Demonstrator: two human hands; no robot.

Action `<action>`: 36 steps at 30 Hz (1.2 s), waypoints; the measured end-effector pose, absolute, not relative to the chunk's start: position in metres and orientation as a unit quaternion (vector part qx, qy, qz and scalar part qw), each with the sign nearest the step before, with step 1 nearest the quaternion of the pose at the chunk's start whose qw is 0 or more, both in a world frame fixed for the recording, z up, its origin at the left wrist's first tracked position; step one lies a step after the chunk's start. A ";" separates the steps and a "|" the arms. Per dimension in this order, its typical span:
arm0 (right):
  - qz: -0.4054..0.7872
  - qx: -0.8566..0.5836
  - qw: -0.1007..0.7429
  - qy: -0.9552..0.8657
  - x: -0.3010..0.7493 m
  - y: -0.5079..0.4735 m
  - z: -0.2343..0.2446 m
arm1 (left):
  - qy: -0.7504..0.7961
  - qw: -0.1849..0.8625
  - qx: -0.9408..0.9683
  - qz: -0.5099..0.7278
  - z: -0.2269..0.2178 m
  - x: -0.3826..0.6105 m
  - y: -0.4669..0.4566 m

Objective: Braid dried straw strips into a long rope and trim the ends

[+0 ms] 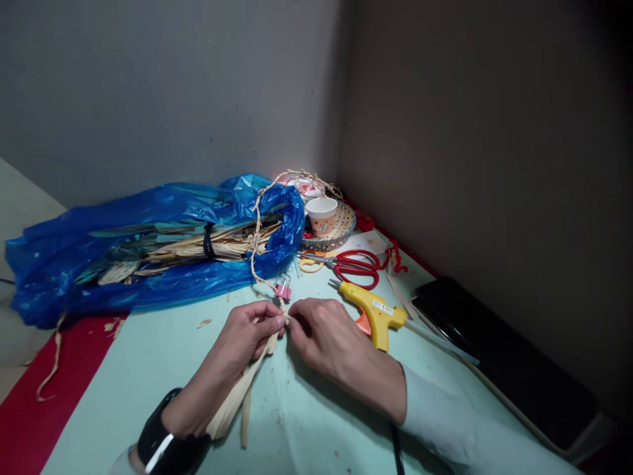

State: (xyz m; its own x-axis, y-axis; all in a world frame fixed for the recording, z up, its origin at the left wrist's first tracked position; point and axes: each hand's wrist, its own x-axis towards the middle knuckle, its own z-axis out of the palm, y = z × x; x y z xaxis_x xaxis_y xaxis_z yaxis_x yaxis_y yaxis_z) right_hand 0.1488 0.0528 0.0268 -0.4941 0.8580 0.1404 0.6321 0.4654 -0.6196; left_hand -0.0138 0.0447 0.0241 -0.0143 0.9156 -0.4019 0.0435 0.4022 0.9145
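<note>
My left hand (236,353) and my right hand (330,343) meet at the middle of the pale green table (148,369). Both pinch a twisted straw cord (256,254) at the point where it turns into loose flat straw strips (236,401). The strips run back under my left palm toward my wrist. The finished cord rises away from my fingers and loops over the blue plastic bag (148,244) to the back. A pink binder clip (283,290) lies just beyond my fingertips.
The blue bag holds a tied bundle of straw (208,247). A yellow glue gun (376,313) lies right of my right hand, with red-handled scissors (356,266) behind it. A paper cup (321,216) stands on a woven tray (341,231). A black flat object (499,353) lies along the right wall.
</note>
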 end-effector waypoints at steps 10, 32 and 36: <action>0.286 -0.447 0.207 -0.822 0.153 0.061 0.029 | 0.617 0.554 0.424 0.364 0.030 -0.011 0.048; 0.599 -0.394 0.156 -0.680 0.147 0.047 0.032 | 0.489 0.687 0.261 0.471 0.030 -0.006 0.041; 0.614 -0.383 0.228 -0.652 0.131 0.035 0.030 | 0.480 0.671 0.261 0.500 0.028 0.002 0.036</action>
State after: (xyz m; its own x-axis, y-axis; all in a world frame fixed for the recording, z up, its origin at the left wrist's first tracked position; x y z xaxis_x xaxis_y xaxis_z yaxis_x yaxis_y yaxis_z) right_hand 0.1312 0.0346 0.0304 -0.6023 0.7792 -0.1738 0.2203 -0.0470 -0.9743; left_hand 0.0017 0.0365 0.0280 0.0381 0.9229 -0.3833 -0.4207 0.3627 0.8316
